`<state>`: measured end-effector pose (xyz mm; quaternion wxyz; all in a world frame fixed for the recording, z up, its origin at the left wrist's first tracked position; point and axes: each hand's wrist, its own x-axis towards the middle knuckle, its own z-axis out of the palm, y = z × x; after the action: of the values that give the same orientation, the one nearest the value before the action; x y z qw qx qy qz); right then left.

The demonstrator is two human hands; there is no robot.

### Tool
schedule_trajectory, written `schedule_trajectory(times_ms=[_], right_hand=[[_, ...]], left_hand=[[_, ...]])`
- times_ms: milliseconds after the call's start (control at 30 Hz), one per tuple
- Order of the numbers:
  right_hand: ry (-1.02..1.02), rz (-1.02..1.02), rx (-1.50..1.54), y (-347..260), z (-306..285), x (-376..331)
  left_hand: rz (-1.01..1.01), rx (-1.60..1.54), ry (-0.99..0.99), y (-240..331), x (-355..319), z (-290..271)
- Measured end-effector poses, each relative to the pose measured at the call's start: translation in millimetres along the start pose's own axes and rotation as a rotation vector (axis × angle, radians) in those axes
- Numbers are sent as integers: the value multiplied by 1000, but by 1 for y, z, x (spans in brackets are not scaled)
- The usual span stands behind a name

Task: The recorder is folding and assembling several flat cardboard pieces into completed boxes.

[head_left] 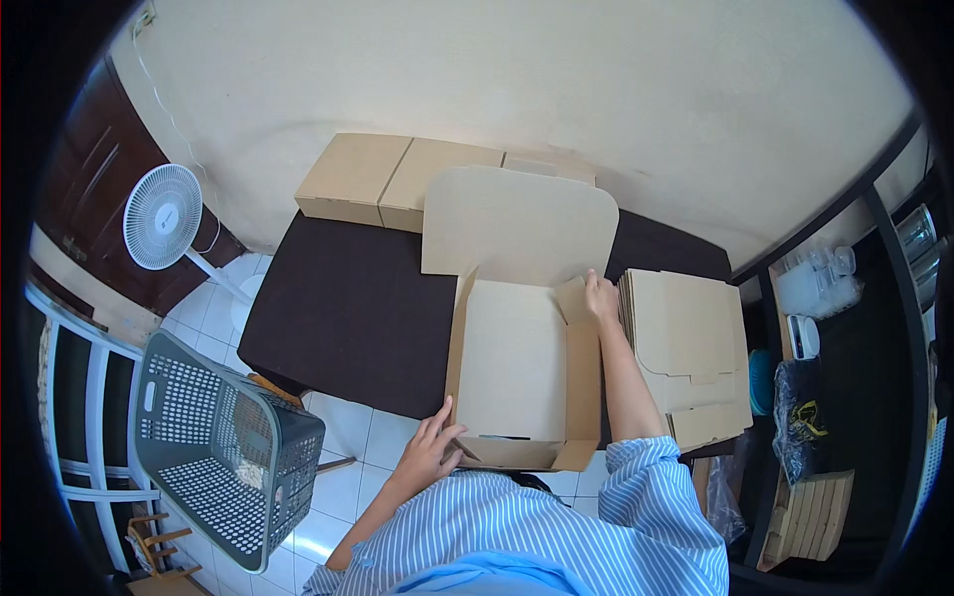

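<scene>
A brown cardboard box (512, 363) lies half folded on the dark table (343, 308), its lid (517, 223) standing open toward the wall. My left hand (429, 449) rests on the box's near left corner, fingers spread against the side wall. My right hand (600, 296) is stretched out to the far right corner and pinches the small side flap there. Both sleeves are striped blue and white.
A stack of flat box blanks (691, 348) lies right of the box. Folded boxes (397, 179) line the wall at the back. A grey laundry basket (214, 447) and a white fan (162, 217) stand on the floor at left. Dark shelves (845, 328) at right.
</scene>
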<state>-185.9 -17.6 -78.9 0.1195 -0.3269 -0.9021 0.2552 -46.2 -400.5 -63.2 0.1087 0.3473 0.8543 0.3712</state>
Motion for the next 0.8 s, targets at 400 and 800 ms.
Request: schedule_trajectory(times_ms=[400, 800], right_hand=[[-179, -422, 397, 57, -57, -168], [-307, -490, 231, 69, -110, -263]], left_hand=[[-53, 19, -7, 1, 1, -4], [-50, -13, -109, -20, 10, -24]])
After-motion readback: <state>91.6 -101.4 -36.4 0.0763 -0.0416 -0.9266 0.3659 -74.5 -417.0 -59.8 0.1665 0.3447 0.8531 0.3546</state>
